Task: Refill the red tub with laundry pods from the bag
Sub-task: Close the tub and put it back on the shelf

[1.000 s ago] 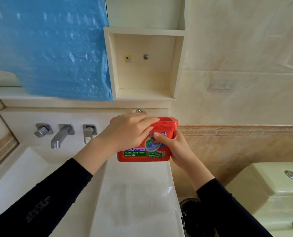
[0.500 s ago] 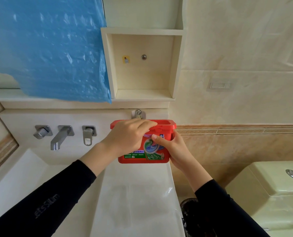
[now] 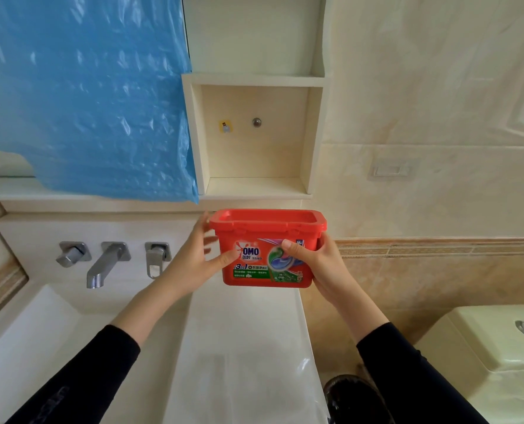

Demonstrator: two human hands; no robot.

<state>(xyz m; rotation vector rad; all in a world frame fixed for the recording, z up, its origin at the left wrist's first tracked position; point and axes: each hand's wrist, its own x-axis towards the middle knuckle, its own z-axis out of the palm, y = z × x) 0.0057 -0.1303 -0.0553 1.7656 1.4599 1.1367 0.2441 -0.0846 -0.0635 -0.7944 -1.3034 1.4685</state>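
Note:
The red tub (image 3: 267, 231) with an OMO label is held up above the back of the white counter, its top open and no lid on it. My right hand (image 3: 319, 264) grips its right side, thumb across the front label. My left hand (image 3: 199, 258) touches its left side with the thumb on the front and the fingers spread behind the left edge. The inside of the tub is hidden from this angle. No bag of pods is in view.
A white counter (image 3: 245, 347) lies below the tub, with a basin (image 3: 34, 338) and wall faucet (image 3: 101, 264) to the left. A blue plastic sheet (image 3: 83, 93) covers the mirror. An open wall niche (image 3: 254, 136) sits above the tub. A toilet tank (image 3: 496, 347) stands at the right.
My left hand came off the tub's top and moved to its left side, uncovering the open rim. The tub sits slightly higher and more to the right in view.

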